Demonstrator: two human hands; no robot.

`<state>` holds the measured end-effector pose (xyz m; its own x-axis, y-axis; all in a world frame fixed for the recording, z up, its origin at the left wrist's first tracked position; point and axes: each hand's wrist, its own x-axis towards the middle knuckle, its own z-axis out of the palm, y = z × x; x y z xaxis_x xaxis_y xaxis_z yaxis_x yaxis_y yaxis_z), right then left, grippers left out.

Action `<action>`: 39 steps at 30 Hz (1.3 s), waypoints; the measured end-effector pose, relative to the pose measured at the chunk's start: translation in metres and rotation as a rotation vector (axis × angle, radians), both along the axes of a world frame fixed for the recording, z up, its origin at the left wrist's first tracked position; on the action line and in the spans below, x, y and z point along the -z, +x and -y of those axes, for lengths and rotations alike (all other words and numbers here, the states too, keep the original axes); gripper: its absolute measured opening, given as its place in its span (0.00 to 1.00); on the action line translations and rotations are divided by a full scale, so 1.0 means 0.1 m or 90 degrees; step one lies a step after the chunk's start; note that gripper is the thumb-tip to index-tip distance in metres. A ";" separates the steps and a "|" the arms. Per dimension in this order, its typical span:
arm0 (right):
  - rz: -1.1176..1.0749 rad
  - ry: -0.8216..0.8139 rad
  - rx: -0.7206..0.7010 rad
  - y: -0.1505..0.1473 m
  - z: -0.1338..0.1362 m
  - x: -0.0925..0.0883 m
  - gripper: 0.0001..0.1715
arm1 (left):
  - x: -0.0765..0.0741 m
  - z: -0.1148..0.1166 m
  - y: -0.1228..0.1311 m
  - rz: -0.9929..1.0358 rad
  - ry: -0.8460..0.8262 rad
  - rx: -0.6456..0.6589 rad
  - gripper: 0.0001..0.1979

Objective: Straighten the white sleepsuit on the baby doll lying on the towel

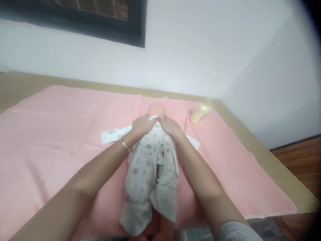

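A baby doll (156, 109) lies on its back on a pink towel (55, 134), head away from me. It wears a white printed romper (150, 167). My left hand (142, 125), with a silver bracelet on the wrist, grips the romper cloth at the doll's left shoulder, fingers closed. My right hand (171, 127) pinches the cloth at the other shoulder, close to the neck. Both hands meet just under the doll's chin. The doll's bare feet show at the bottom edge.
A cream lotion bottle (200, 113) lies on the towel right of the doll's head. The towel covers a beige table (276, 167) set against a white wall corner. Wooden floor shows at the right. A dark window frame hangs upper left.
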<state>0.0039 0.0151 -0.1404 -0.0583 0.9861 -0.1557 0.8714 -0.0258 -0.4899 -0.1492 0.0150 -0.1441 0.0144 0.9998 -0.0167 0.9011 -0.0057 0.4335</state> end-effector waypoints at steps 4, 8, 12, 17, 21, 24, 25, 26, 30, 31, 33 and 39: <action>0.017 0.033 0.029 0.01 -0.05 0.09 0.47 | 0.03 -0.03 0.00 -0.015 0.008 -0.008 0.36; 0.035 0.050 0.021 -0.02 -0.05 0.11 0.44 | 0.05 -0.04 -0.03 -0.019 0.034 0.002 0.34; 0.071 0.057 0.015 -0.06 -0.01 0.08 0.39 | 0.07 -0.03 -0.07 -0.018 0.043 0.009 0.32; 0.158 0.107 -0.047 -0.13 0.20 -0.11 0.32 | 0.07 -0.01 -0.12 0.003 0.060 0.018 0.30; 0.172 0.168 -0.121 -0.16 0.43 -0.25 0.29 | 0.01 0.08 -0.12 0.000 0.074 0.035 0.27; 0.145 0.146 -0.108 -0.14 0.41 -0.21 0.34 | -0.06 0.20 -0.08 -0.057 0.127 0.060 0.23; 0.136 0.133 -0.097 -0.13 0.35 -0.16 0.36 | -0.08 0.25 -0.06 -0.086 0.147 0.069 0.21; 0.126 0.120 -0.087 -0.10 0.28 -0.11 0.37 | -0.10 0.29 -0.04 -0.115 0.165 0.079 0.20; 0.075 0.082 -0.089 -0.03 0.05 0.01 0.42 | -0.07 0.35 -0.04 -0.161 0.205 0.101 0.17; 0.075 0.078 -0.093 -0.03 0.05 0.00 0.42 | -0.05 0.33 -0.06 -0.142 0.205 0.097 0.17; 0.106 0.090 -0.099 -0.05 0.12 -0.06 0.42 | 0.00 0.25 -0.13 -0.077 0.181 0.084 0.19; 0.130 0.148 -0.117 -0.17 0.44 -0.28 0.42 | -0.01 0.16 -0.22 0.031 0.092 0.118 0.23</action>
<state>-0.0135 -0.0294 -0.1121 -0.2293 0.9723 0.0452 0.9315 0.2326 -0.2795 -0.1711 -0.0006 -0.1433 0.1948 0.9719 0.1319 0.8574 -0.2341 0.4584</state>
